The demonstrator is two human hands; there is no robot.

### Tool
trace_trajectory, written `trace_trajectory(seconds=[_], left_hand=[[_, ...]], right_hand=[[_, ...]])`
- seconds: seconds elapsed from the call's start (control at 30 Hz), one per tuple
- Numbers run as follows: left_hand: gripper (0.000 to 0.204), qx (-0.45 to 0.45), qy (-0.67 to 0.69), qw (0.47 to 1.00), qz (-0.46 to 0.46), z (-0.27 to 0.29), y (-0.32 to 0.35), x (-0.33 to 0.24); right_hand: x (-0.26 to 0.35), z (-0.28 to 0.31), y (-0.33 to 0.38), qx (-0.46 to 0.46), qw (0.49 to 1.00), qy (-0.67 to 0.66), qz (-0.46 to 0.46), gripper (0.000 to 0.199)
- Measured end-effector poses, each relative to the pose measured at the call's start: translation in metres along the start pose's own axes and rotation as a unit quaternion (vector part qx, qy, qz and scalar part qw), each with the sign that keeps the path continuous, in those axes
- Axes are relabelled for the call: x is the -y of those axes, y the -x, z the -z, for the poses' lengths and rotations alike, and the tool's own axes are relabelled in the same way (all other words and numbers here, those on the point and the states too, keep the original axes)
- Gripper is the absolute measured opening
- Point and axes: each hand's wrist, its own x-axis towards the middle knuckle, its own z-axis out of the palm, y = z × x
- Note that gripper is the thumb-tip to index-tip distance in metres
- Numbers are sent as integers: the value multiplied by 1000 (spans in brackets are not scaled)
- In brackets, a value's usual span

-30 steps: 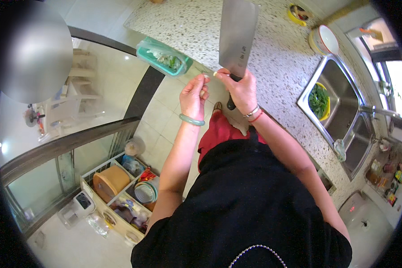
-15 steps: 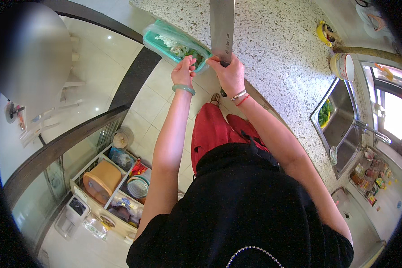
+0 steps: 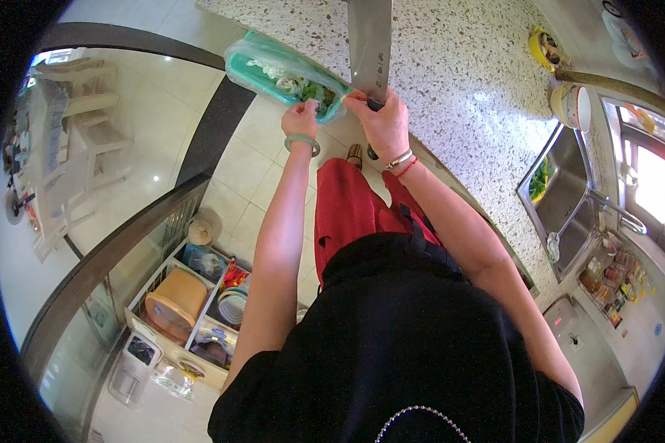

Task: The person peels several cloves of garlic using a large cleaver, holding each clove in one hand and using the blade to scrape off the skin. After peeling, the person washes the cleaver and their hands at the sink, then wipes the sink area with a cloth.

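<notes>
My right hand [image 3: 386, 131] is closed around the dark handle of a broad kitchen cleaver [image 3: 369, 46], its blade pointing away from me. The thumb presses near where the blade meets the handle. My left hand [image 3: 301, 122], with a green bangle [image 3: 303, 140] at the wrist, is closed in a pinch at the near edge of a teal bin [image 3: 238, 72]. What those fingers hold, if anything, I cannot make out. A clear plastic bag lines the bin. White scraps [image 3: 273, 72] and green leaves [image 3: 318, 94] lie inside it.
A speckled counter [image 3: 458, 81] runs along the right, with a steel sink [image 3: 569, 188] holding green leaves [image 3: 541, 179]. A white pot [image 3: 569, 109] and a yellow container [image 3: 541, 50] stand at its back. A storage rack [image 3: 188, 343] stands at lower left beside a dark-framed glass door [image 3: 118, 258].
My left hand has come down slightly, still pinched beside the bin. The cleaver stays in my right hand. A large blurred grey shape at upper left has gone, uncovering pale furniture.
</notes>
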Motion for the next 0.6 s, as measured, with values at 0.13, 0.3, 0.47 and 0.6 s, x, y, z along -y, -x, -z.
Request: trace_trajectory(seconds=[0.13,0.3,0.47,0.6], left_hand=[[24,-2,-3,998,-70,1,-6,10],[23,10,9,994,-106,7,1,3],[24,173,233,957,23,22,52,-60],[24,245,328,912,6,26,90,-93]], right_hand=[[-2,-2,-1,-9,1000,-7,14,21],[-3,-4,0,-14,999,-12,39,21],[-10,-4,-2,-21,999,-3,26,22],[-6,-2,0,-4,1000,-30,-6,23]])
